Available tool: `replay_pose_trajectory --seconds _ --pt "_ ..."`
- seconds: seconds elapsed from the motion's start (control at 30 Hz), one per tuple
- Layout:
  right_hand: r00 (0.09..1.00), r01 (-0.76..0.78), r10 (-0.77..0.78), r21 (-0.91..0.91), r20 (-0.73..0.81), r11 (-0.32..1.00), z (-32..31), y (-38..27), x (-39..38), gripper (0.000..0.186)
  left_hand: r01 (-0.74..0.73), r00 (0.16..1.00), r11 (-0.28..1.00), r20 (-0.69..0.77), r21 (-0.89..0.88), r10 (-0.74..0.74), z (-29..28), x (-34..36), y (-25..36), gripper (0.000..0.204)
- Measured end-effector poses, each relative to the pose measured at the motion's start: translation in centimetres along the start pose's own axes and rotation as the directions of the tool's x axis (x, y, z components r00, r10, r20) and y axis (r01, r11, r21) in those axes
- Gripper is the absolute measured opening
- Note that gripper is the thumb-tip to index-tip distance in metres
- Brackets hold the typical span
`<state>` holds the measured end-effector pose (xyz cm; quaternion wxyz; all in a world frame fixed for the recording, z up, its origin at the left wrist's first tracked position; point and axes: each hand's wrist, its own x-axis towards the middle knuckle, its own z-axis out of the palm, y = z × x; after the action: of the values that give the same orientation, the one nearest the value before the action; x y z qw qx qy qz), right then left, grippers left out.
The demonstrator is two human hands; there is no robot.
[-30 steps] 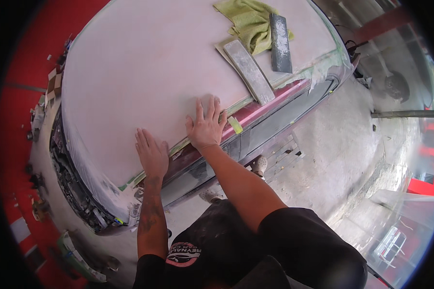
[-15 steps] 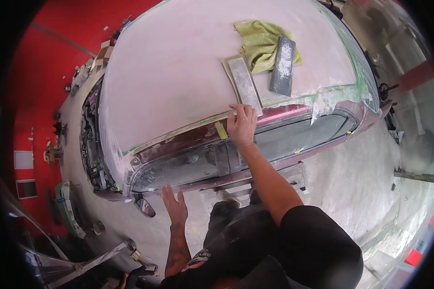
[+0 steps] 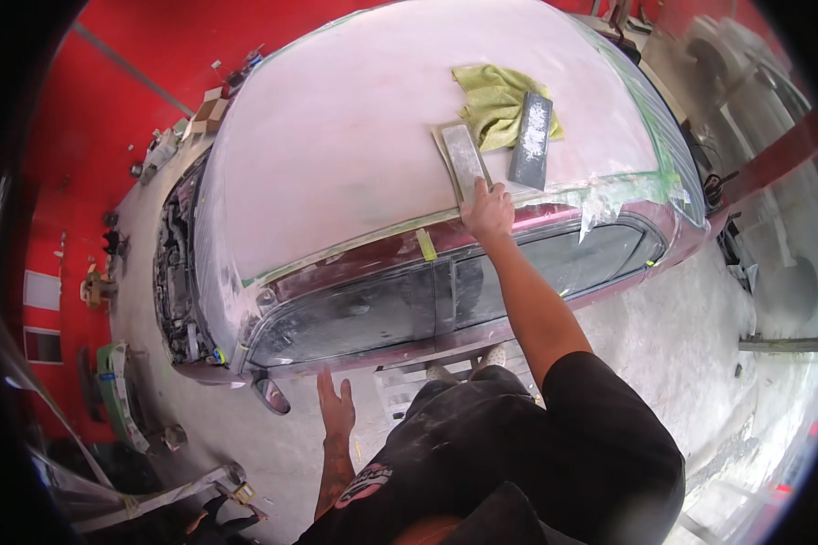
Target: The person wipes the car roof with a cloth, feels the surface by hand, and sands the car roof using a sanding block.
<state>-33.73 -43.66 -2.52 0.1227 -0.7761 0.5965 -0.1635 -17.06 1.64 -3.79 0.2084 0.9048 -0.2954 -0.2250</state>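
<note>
My right hand (image 3: 489,213) reaches over the edge of a car roof (image 3: 354,127) coated in pale, dusty primer. Its fingers curl over the near end of a long light-grey sanding block (image 3: 465,153), which lies on a tan sheet. Beyond the block, a crumpled yellow-green cloth (image 3: 486,95) is spread on the roof. A darker grey block (image 3: 531,141) with white dust on its face rests partly on that cloth. My left hand (image 3: 338,409) hangs open near the car's side, its fingers extended, holding nothing, not far from the side mirror (image 3: 271,396).
Green masking tape (image 3: 659,163) and torn film border the roof. Below it run maroon door frames and dusty windows (image 3: 354,318). The engine bay (image 3: 180,272) is exposed at the left. A cardboard box (image 3: 211,111) and parts stand beyond it, and a green part (image 3: 114,386) stands at lower left.
My right hand has moved right along the roof edge and onto the near end of the light-grey block. My left hand stays open by the car's side. The view has shifted slightly.
</note>
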Motion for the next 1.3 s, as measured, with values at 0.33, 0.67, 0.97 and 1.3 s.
replay_pose_trajectory --seconds 0.33,0.67,0.97,1.3 --pt "0.999 -0.036 0.037 0.015 -0.039 0.999 -0.7 -1.2 1.0 0.058 0.301 0.954 0.953 -0.018 0.048 -0.3 -2.1 -5.7 -10.0 0.064" --pt "0.992 -0.077 0.09 -0.129 0.092 0.989 -1.9 -2.6 2.1 0.06 0.32 0.947 0.947 -0.029 0.028 -0.319 -1.9 -5.9 -10.6 0.065" --pt "0.942 0.333 -0.329 -0.053 0.061 0.942 -1.0 -3.1 4.2 0.053 -0.049 0.935 0.968 -0.351 -0.248 -0.043 -0.3 12.3 2.2 0.062" --pt "0.58 0.801 -0.775 -0.005 0.251 0.598 0.6 -9.2 4.1 0.058 -0.109 0.644 0.992 -0.764 -0.061 0.024 2.7 29.3 10.9 0.061"
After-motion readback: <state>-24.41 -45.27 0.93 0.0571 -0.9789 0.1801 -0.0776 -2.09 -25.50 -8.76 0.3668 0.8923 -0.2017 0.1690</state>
